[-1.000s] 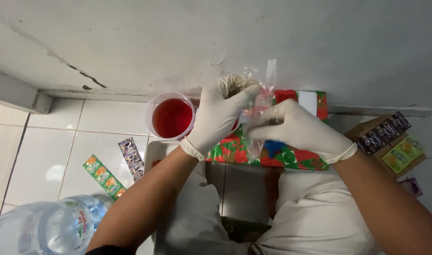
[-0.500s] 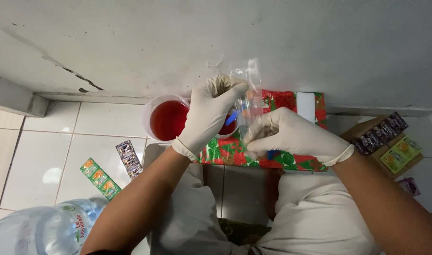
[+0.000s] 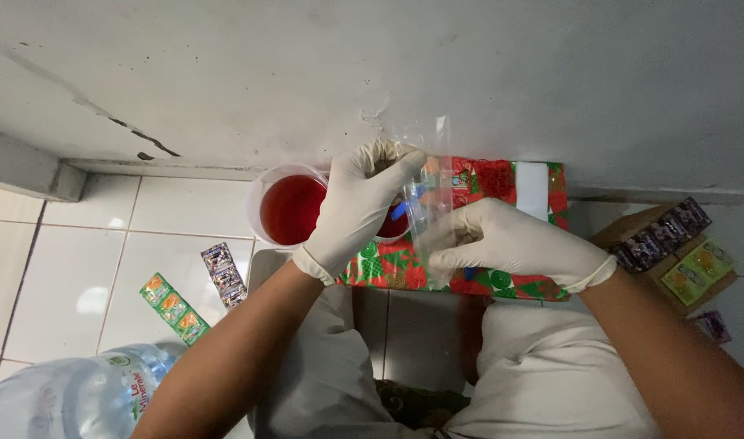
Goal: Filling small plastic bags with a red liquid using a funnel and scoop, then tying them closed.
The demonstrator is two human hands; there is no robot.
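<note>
Both my hands wear white gloves and hold a small clear plastic bag [image 3: 427,195] upright above a box wrapped in red and green patterned paper [image 3: 518,183]. My left hand [image 3: 357,207] grips the bag near its top edge. My right hand [image 3: 502,240] pinches the bag lower down on its right side. A clear plastic cup of red liquid [image 3: 289,207] stands just left of my left hand, touching the wall's foot. A second red cup is mostly hidden behind my left hand.
A green strip of sachets [image 3: 173,307] and a dark sachet strip [image 3: 224,273] lie on the white tiles at left. A large water bottle [image 3: 71,394] is at bottom left. A cardboard box of sachets [image 3: 672,244] sits at right.
Both hands with the bag have shifted slightly left and down in the view. The bag now stands more upright between them.
</note>
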